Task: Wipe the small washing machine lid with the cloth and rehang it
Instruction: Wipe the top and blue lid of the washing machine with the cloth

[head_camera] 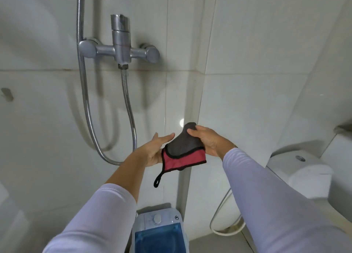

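— Where is the cloth [182, 150] right now?

— Up in the air, well above the small washing machine [159, 231], in front of the tiled wall corner. It is grey on top, red underneath, with a black hanging loop [159, 178] dangling from its lower left corner.

— Who has hold of it?

— The right hand [207, 141] pinches its upper right edge between thumb and fingers. The left hand [155, 151] is spread flat, palm up, under the cloth's left side and touching it.

— And the machine?

— It stands below the arms, its blue see-through lid [159, 237] shut, a white dial [157, 219] behind the lid. The shower mixer [122, 47] is on the wall far above the machine; the toilet [297, 174] sits to the machine's right.
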The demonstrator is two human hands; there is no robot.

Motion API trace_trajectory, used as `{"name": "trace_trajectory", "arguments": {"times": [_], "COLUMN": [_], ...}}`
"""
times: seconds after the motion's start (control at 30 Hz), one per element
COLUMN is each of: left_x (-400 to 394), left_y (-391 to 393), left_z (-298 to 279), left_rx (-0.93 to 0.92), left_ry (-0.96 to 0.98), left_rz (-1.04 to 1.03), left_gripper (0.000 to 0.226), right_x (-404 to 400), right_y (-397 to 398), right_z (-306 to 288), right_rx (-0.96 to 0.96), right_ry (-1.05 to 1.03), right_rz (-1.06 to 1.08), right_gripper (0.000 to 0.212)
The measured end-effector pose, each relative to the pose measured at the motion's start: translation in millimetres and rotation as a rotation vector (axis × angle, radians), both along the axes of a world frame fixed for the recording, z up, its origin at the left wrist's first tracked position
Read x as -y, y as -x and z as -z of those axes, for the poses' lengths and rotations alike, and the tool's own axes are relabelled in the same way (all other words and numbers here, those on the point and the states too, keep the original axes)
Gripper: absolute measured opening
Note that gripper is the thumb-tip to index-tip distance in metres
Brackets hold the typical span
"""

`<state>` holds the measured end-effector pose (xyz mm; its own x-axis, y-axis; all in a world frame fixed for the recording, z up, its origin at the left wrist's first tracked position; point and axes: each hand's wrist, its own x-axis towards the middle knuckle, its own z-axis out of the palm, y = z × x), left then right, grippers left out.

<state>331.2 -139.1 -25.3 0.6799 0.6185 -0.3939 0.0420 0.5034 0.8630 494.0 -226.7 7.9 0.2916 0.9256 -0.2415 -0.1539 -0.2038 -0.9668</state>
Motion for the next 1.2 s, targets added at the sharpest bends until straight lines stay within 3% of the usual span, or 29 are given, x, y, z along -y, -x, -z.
{"name": "trace_trajectory", "arguments": {"times": [0.1, 0.2, 0.27, 0.43, 0.53, 0.63, 0.77, 1.0, 1.2], "left_x": [1.6, -4.0, -7.6, -29.7, -43.5, -53.1, -58.0, -26.6, 28.0], "left_y": [-10.8, -15.6, -20.1, -37.6, -43.9, -45.6, -39.4, -25.5, -22.6], "left_z": [37.2, 76.9, 99.3, 164.7, 204.8, 245.5, 302.5, 376.4, 383.1], "left_rx": [-0.044, -0.161, -0.236, -0.475, -0.686, -0.798, -0.783, -0.628, -0.521], "left_ry": [-0.111, -0.213, -0.273, -0.545, -0.818, -0.970, -1.022, -1.079, -0.920], "left_rz": [0.058, 0.139, 0.181, 0.207, 0.249, 0.245, 0.132, -0.164, -0.299], "left_gripper": [0.090, 0.069, 0.061, 0.052, 0.042, 0.041, 0.039, 0.028, 0.044], "right_x": [7.6, 11.5, 9.4, -14.1, -33.0, -46.7, -55.6, -43.4, -11.6], "right_y": [-11.6, -29.5, -38.0, -46.1, -50.1, -50.3, -50.6, -22.5, 5.9], "right_z": [50.4, 106.3, 135.7, 204.8, 248.8, 288.3, 340.4, 414.3, 427.8], "right_rx": [0.078, 0.002, 0.007, 0.298, 0.610, 0.785, 0.848, 0.700, 0.617], "right_ry": [0.071, 0.121, 0.165, 0.264, 0.288, 0.263, 0.157, -0.132, -0.035], "right_rz": [0.050, 0.053, -0.041, -0.296, -0.342, -0.331, -0.251, 0.092, 0.214], "right_gripper": [0.009, 0.062, 0.076, 0.053, 0.042, 0.023, 0.020, 0.009, 0.013]}}
